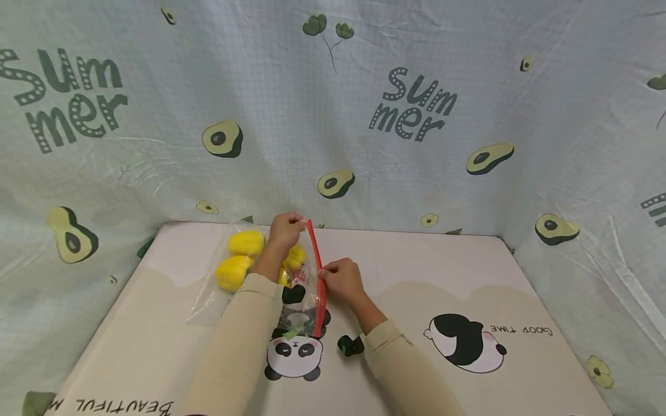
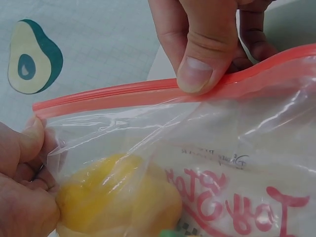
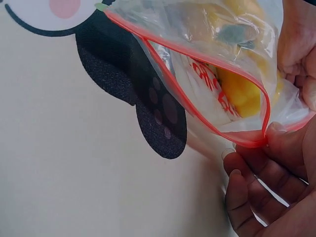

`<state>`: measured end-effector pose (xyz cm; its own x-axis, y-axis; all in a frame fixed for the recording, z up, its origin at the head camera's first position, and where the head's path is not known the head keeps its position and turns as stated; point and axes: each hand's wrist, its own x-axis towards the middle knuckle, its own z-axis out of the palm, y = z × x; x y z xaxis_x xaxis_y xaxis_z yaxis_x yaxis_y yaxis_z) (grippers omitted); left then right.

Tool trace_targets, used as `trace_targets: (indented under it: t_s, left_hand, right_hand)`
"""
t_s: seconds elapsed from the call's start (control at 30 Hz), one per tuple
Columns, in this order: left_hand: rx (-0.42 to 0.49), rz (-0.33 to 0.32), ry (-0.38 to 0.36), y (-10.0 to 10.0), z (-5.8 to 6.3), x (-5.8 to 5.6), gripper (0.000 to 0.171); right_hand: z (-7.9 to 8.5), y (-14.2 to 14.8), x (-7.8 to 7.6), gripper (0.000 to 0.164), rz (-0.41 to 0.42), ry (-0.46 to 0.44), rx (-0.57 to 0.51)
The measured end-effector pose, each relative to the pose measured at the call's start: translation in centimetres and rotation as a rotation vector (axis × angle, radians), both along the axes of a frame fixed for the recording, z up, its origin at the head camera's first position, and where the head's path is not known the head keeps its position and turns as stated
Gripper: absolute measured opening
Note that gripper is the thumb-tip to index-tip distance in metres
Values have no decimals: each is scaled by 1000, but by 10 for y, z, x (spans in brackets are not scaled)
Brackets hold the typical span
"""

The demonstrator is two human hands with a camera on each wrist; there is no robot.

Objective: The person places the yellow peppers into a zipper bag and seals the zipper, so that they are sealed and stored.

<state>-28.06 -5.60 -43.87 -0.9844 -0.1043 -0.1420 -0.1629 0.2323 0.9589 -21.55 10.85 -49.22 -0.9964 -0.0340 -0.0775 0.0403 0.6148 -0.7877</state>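
A clear zip bag (image 1: 205,300) with a red zip strip (image 1: 320,306) lies on the table, its strip running away from me. Several yellow, rounded things (image 1: 247,243), perhaps bell peppers, are inside, with a white piece with red lettering (image 2: 237,197). My left hand (image 1: 285,232) pinches the bag's far corner, just below the strip's end. Between thumb and fingers, my right hand (image 1: 343,279) pinches the strip around its middle. In the right wrist view, the bag's mouth gapes on the side nearer me, up to the right thumb (image 3: 279,140). My left forearm hides part of the bag.
The pale table (image 1: 395,254) carries printed pandas (image 1: 294,355) and lettering. A hanging cloth with avocado prints (image 1: 336,184) encloses its back and sides. By the right sleeve lies a small black shape (image 1: 350,345), perhaps part of the print.
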Motion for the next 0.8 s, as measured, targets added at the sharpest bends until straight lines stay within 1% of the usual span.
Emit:
trace_targets:
  t_s: [0.27, 0.43, 0.57, 0.67, 0.8]
  left_hand:
    - [6, -5, 4, 6, 2, 0, 25]
    - [5, -1, 8, 8, 2, 0, 25]
    - [5, -9, -5, 9, 1, -1, 26]
    - [5, -4, -23, 7, 1, 0, 26]
    - [10, 10, -24, 3, 2, 1, 27]
  right_hand:
    - [0, 4, 2, 19, -17, -40, -1]
    - [-1, 7, 3, 19, -8, -49, -3]
    - [-2, 10, 4, 18, 18, -46, -1]
    - [-3, 11, 5, 19, 65, -33, 6]
    - [-5, 11, 5, 20, 109, -28, 19]
